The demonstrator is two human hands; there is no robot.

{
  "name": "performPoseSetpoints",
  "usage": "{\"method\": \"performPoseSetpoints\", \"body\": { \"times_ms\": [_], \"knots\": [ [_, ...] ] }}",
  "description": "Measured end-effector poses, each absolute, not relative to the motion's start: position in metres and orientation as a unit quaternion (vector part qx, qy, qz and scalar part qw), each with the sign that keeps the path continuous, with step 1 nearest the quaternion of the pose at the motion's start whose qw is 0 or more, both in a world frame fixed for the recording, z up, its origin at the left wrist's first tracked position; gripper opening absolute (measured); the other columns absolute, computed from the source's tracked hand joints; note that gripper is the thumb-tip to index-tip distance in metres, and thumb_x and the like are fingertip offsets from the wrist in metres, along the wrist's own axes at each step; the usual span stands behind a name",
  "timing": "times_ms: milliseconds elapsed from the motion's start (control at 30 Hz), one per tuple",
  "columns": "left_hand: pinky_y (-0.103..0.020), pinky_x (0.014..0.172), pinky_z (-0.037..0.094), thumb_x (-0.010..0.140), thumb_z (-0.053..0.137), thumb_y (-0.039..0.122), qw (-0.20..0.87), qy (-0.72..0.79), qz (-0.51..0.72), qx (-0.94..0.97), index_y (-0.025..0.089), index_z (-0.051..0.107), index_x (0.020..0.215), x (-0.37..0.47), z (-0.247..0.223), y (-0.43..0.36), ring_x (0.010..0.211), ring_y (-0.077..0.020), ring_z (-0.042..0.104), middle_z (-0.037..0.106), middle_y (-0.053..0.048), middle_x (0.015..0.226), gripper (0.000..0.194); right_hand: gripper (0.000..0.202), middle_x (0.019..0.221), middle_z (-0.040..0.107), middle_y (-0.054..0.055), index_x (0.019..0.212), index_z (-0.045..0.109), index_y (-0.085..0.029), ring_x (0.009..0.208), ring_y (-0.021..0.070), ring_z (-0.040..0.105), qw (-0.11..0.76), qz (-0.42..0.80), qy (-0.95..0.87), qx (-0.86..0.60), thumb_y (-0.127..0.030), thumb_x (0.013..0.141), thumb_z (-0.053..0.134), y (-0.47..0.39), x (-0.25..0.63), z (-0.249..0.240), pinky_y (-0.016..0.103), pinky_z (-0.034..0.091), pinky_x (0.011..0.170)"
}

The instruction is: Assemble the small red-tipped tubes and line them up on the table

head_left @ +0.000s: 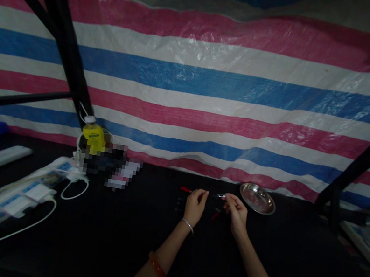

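Note:
My left hand (195,204) is closed in a pinch over the black table; whatever sits between its fingertips is too small to make out. A short red piece (185,189) shows just left of its fingers, and I cannot tell whether it is held. My right hand (236,215) pinches a slim, shiny metal piece (220,196) whose thin tip points towards the left hand. Below, between the hands, a small red piece (215,216) lies on the table with a tiny metal bit (217,209) beside it. Small dark items left of my left hand are hard to distinguish.
A round steel dish (257,198) stands beyond my right hand. Leftward are a white power strip (18,200) with cables, a yellow bottle (94,136) and a pixelated patch. Black frame bars (68,52) rise at both sides before a striped tarp (215,82).

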State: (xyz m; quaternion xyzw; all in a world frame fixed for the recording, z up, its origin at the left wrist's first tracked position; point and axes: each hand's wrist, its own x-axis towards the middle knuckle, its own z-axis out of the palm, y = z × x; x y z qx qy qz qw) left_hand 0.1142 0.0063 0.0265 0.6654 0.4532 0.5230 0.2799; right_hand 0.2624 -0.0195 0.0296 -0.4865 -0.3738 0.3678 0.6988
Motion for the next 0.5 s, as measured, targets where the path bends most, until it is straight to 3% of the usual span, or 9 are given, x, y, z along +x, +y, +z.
{"method": "performPoseSetpoints", "body": {
  "times_ms": [133, 233, 367, 500],
  "knots": [
    [-0.025, 0.064, 0.045, 0.081, 0.051, 0.037, 0.397, 0.435, 0.556, 0.586, 0.015, 0.065, 0.077, 0.115, 0.023, 0.013, 0.067, -0.0146, 0.059, 0.064, -0.002, 0.069, 0.027, 0.033, 0.065, 0.067, 0.003, 0.076, 0.068, -0.018, 0.043, 0.0083, 0.043, 0.693, 0.365, -0.38, -0.492, -0.044, 0.059, 0.075, -0.022, 0.258, 0.032, 0.021, 0.029, 0.036],
    [-0.026, 0.065, 0.047, 0.072, 0.062, 0.04, 0.457, 0.416, 0.586, 0.525, 0.014, 0.066, 0.075, 0.114, 0.023, 0.018, 0.068, -0.0154, 0.061, 0.066, -0.004, 0.07, 0.027, 0.033, 0.066, 0.068, 0.004, 0.077, 0.068, -0.018, 0.048, 0.0119, 0.051, 0.694, 0.354, -0.385, -0.495, -0.044, 0.058, 0.076, -0.023, 0.256, 0.033, 0.023, 0.034, 0.039],
    [-0.027, 0.065, 0.047, 0.06, 0.073, 0.041, 0.513, 0.406, 0.608, 0.451, 0.013, 0.065, 0.07, 0.108, 0.025, 0.022, 0.064, -0.0144, 0.062, 0.066, -0.004, 0.066, 0.031, 0.031, 0.073, 0.071, 0.005, 0.081, 0.068, -0.019, 0.069, 0.0197, 0.064, 0.694, 0.333, -0.415, -0.485, -0.042, 0.062, 0.074, -0.022, 0.255, 0.028, 0.028, 0.048, 0.059],
    [-0.026, 0.064, 0.047, 0.057, 0.074, 0.041, 0.54, 0.408, 0.615, 0.404, 0.012, 0.065, 0.068, 0.096, 0.027, 0.027, 0.06, -0.0129, 0.061, 0.067, -0.005, 0.065, 0.033, 0.03, 0.076, 0.071, 0.005, 0.084, 0.068, -0.018, 0.075, 0.0207, 0.066, 0.682, 0.315, -0.457, -0.476, -0.041, 0.065, 0.072, -0.017, 0.256, 0.018, 0.033, 0.05, 0.073]
  ]
}}
